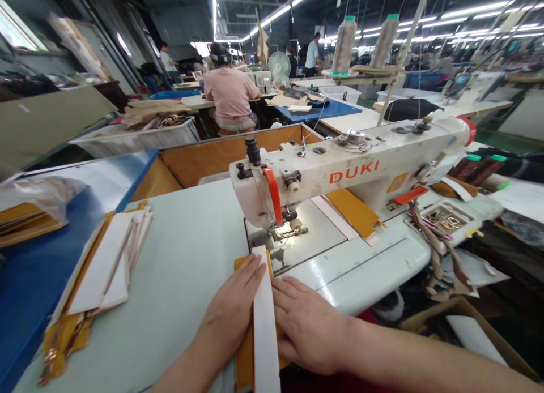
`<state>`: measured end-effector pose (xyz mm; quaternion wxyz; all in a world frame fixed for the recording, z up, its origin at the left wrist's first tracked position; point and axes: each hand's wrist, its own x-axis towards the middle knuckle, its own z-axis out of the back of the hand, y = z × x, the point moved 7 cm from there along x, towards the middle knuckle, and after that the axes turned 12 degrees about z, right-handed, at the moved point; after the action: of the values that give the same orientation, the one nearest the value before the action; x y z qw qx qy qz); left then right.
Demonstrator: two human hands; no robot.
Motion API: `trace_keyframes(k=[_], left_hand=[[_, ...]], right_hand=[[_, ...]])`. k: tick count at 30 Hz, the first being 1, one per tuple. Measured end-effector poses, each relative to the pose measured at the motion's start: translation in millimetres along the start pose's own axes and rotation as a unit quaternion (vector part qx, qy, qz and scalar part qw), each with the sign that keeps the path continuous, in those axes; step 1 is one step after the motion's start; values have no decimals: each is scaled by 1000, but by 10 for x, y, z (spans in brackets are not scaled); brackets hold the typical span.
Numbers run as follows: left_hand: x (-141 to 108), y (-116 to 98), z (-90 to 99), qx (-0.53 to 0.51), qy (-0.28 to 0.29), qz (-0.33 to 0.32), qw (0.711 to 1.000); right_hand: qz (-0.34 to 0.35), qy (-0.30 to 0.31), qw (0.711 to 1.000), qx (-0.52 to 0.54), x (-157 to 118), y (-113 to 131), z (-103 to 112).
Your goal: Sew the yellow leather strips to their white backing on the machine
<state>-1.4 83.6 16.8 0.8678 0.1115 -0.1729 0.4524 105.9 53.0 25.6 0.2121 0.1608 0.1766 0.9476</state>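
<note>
A long white strip (265, 330) lies on a mustard-coloured piece (245, 362), both running toward the needle area of a white sewing machine (314, 172). My left hand (232, 294) rests flat with fingers stretched, its fingertips on the strip's left edge. On the other side, my right hand (306, 322) lies flat against the strip's right edge, fingers extended over the mustard piece. The strip's far end sits just in front of the presser foot (291, 230). Neither hand grips anything; part of the mustard piece is hidden under them.
To the left lies a stack of white and mustard pieces with zippers (102, 268). More mustard pieces (352, 209) rest under the machine arm. A small tray of metal parts (448, 218) and hanging tan strips (437, 263) are at right. A person in pink (232, 93) sits ahead.
</note>
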Motion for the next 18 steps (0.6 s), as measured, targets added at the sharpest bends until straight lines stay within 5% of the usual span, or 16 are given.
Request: trace_keyframes(k=[18], left_hand=[[-16,57,-109,44,-19,-32,998]], right_hand=[[28,-7,999,-13,-21,-58,21]])
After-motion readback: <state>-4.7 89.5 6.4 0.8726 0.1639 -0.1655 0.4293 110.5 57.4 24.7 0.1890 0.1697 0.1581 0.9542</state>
